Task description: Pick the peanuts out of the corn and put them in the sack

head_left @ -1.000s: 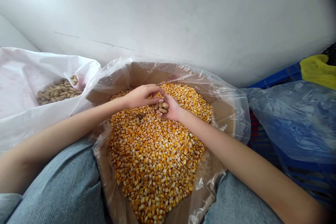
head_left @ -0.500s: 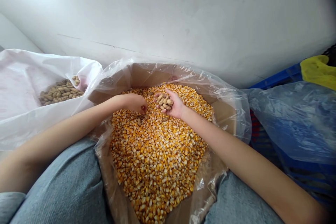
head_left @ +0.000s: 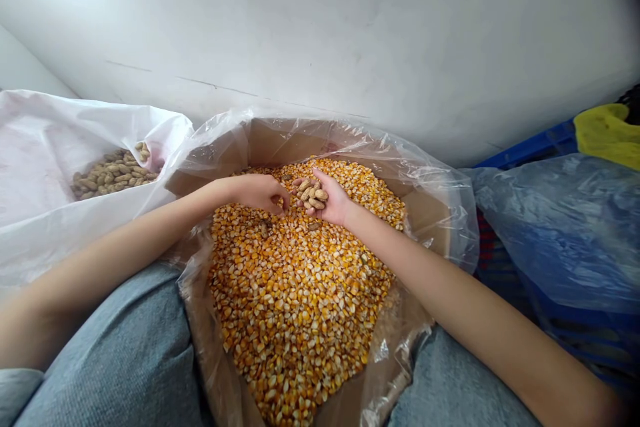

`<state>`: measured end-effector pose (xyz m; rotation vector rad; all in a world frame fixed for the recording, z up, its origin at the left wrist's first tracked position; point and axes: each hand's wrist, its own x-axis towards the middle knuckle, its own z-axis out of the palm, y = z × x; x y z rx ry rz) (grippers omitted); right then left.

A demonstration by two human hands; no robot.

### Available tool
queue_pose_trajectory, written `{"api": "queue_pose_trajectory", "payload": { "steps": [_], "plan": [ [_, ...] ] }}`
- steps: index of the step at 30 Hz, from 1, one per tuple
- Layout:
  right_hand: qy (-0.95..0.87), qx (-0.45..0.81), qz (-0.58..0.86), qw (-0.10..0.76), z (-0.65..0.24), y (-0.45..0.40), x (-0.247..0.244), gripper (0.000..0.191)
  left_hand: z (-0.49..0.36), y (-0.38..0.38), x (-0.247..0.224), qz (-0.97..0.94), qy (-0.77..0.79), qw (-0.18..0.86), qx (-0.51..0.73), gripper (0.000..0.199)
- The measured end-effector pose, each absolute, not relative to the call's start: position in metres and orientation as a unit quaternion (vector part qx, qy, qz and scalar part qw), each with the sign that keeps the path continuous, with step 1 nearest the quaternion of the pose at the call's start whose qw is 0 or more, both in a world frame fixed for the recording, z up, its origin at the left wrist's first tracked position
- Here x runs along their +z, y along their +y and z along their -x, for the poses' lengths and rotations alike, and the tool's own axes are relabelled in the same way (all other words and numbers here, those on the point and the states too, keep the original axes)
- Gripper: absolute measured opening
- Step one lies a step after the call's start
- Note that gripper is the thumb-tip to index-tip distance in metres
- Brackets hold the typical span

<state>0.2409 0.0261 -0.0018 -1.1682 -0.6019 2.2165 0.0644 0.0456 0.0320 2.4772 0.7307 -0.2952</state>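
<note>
My right hand (head_left: 336, 200) is cupped palm-up around several unshelled peanuts (head_left: 313, 195), above the corn kernels (head_left: 300, 293). Just to its left, my left hand (head_left: 263, 193) points downward with thumb and fingertips brought together in a pinch. Whatever may be between those fingertips is too small to make out. A darker peanut (head_left: 264, 229) lies on the corn below my left hand, and another peanut (head_left: 313, 227) lies below my right. The corn fills a cardboard box (head_left: 280, 140) lined with a clear plastic bag (head_left: 447, 187).
At left, a white sack (head_left: 45, 140) holds a pile of peanuts (head_left: 115, 173). On the right are a blue crate (head_left: 530, 145), a clear plastic sheet (head_left: 570, 220) and a yellow cloth-like item (head_left: 603, 137). A white wall (head_left: 320, 33) rises behind the box; my knees flank it.
My left hand has moved slightly right, closer to my right hand, and its fingers have shifted in their pinch. My right hand stays nearly in place with the peanuts.
</note>
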Motion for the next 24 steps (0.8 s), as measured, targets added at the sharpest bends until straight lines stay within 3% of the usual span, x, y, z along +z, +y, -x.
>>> {"api": "queue_pose_trajectory", "payload": {
  "steps": [7, 21, 24],
  "plan": [
    [-0.210, 0.824, 0.466, 0.245, -0.235, 0.022, -0.006, 0.037, -0.068, 0.043, 0.042, -0.894, 0.347, 0.259, 0.118, 0.040],
    [-0.245, 0.858, 0.400, 0.211, -0.234, 0.019, -0.004, 0.041, -0.066, 0.046, 0.039, -0.870, 0.404, 0.241, 0.144, 0.042],
    [-0.245, 0.854, 0.396, 0.234, -0.237, 0.021, -0.003, 0.043, -0.054, 0.056, 0.037, -0.874, 0.428, 0.225, 0.043, 0.042]
  ]
}}
